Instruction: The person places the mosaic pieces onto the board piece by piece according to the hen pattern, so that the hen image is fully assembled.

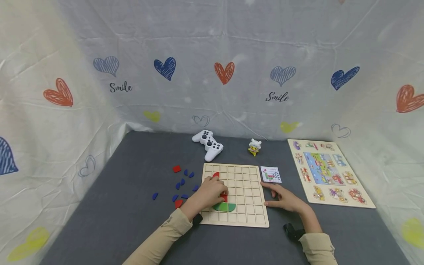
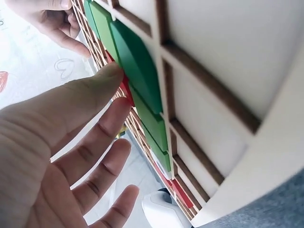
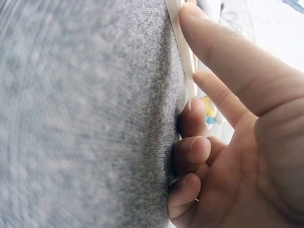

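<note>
A wooden grid board (image 1: 246, 222) lies on the dark cloth, with green tiles (image 1: 223, 207) set in its lower left cells. My left hand (image 1: 209, 191) reaches over the board's left side. In the left wrist view its thumb and index finger pinch a red tile (image 2: 124, 88) beside the green ones; the other fingers are spread. Another red tile (image 1: 216, 174) shows higher on the board, past the fingers. At the board's right edge my right hand (image 1: 283, 198) rests, thumb and index fingertip touching the rim. In the right wrist view its remaining fingers curl loosely against the cloth.
Several blue half-circle pieces (image 1: 182, 182) and red squares (image 1: 177, 169) lie left of the board. A pattern card (image 1: 271, 174) is at its upper right. Behind stand a white game controller (image 1: 208, 144) and a small figurine (image 1: 254, 147). A picture puzzle board (image 1: 331, 173) lies far right.
</note>
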The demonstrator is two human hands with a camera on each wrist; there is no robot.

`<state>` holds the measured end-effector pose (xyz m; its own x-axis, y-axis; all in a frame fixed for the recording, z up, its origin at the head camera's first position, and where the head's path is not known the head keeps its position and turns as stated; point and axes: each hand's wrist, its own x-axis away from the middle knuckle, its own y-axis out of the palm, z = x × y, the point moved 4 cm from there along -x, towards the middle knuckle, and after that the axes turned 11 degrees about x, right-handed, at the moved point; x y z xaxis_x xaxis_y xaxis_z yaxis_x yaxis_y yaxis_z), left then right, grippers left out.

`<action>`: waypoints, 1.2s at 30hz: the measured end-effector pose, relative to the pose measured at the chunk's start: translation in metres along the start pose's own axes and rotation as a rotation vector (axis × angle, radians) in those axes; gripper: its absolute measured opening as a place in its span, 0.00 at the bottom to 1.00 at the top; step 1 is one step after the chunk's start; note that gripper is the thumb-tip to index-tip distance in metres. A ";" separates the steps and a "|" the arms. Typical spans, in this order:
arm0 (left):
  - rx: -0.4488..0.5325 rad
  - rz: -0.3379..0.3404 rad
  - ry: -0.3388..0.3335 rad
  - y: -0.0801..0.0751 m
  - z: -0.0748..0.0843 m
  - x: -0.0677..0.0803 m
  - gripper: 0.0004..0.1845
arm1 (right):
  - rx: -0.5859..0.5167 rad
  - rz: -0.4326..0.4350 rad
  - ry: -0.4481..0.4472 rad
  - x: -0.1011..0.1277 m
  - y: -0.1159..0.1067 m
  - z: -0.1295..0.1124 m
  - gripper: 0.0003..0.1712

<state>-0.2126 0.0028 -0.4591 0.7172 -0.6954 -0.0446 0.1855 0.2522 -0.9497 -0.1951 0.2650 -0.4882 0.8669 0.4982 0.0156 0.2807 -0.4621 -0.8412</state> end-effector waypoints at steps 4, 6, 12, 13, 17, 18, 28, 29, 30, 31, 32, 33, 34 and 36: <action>0.033 0.022 0.016 -0.002 -0.001 0.002 0.08 | -0.007 0.007 -0.004 0.001 -0.002 -0.002 0.40; 0.043 0.037 0.018 -0.004 -0.004 0.003 0.08 | -0.008 0.010 -0.006 0.001 -0.002 -0.003 0.40; 0.083 0.103 -0.030 -0.015 -0.023 0.013 0.08 | -0.004 0.018 -0.006 0.002 -0.002 -0.004 0.40; 0.093 0.120 -0.040 -0.018 -0.028 0.015 0.08 | -0.004 0.020 -0.007 0.002 -0.002 -0.004 0.40; 0.111 0.187 -0.095 -0.025 -0.048 0.024 0.08 | 0.002 0.029 -0.020 0.002 -0.002 -0.002 0.39; 0.111 0.201 -0.111 -0.027 -0.053 0.027 0.09 | 0.003 0.027 -0.024 0.002 -0.001 -0.002 0.39; 0.079 0.269 -0.272 -0.044 -0.108 0.048 0.13 | 0.000 0.033 -0.033 0.002 0.001 0.000 0.39; 0.078 0.282 -0.278 -0.047 -0.113 0.049 0.13 | 0.000 0.033 -0.032 0.002 0.001 0.000 0.39; 0.079 0.294 -0.280 -0.049 -0.118 0.051 0.13 | -0.001 0.031 -0.029 0.002 0.001 0.000 0.39; 0.081 0.303 -0.285 -0.051 -0.123 0.053 0.14 | -0.002 0.030 -0.029 0.002 0.001 0.000 0.39; 0.087 0.311 -0.289 -0.053 -0.127 0.054 0.14 | -0.003 0.026 -0.027 0.002 0.001 0.001 0.39; 0.089 0.317 -0.294 -0.054 -0.131 0.055 0.15 | -0.003 0.024 -0.027 0.002 0.001 0.001 0.39; 0.088 0.321 -0.299 -0.056 -0.135 0.057 0.15 | -0.001 0.025 -0.030 0.002 0.001 0.001 0.39; 0.097 0.322 -0.312 -0.058 -0.143 0.058 0.16 | 0.001 0.026 -0.029 0.002 0.001 0.002 0.39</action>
<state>-0.2777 -0.1483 -0.4511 0.9137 -0.3392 -0.2236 -0.0287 0.4949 -0.8685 -0.1941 0.2667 -0.4903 0.8617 0.5070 -0.0221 0.2579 -0.4749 -0.8414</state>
